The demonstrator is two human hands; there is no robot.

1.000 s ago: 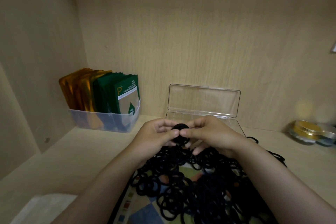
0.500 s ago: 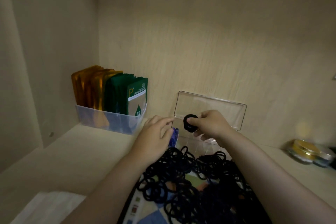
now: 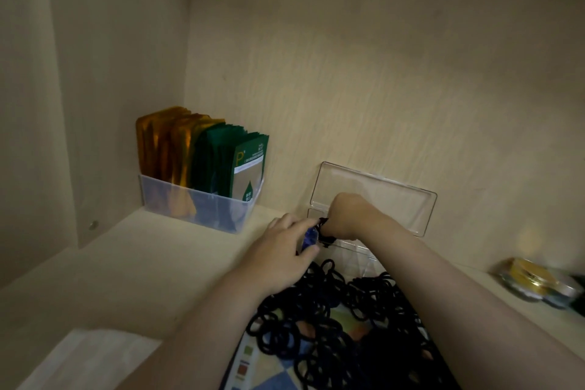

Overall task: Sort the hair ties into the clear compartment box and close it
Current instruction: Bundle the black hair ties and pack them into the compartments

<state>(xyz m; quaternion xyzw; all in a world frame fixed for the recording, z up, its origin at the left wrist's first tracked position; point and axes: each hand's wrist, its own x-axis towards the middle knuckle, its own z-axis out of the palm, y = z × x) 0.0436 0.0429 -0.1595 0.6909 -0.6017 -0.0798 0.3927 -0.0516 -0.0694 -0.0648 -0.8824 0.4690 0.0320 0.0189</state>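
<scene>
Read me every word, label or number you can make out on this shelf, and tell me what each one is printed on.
"P": large pale letter on the front green foil sachet standing in the clear plastic tub.
Small white lines beside that letter: too small to read.
Marks in the drop emblem below it: blurred.
No legible text on the gold-lidded round tin or the colourful printed sheet under the black hair ties.

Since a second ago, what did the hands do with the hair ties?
The left grip let go of the black bundle; the right grip carried it forward and down to the clear box. The lid stayed open, the pile stayed put.
</scene>
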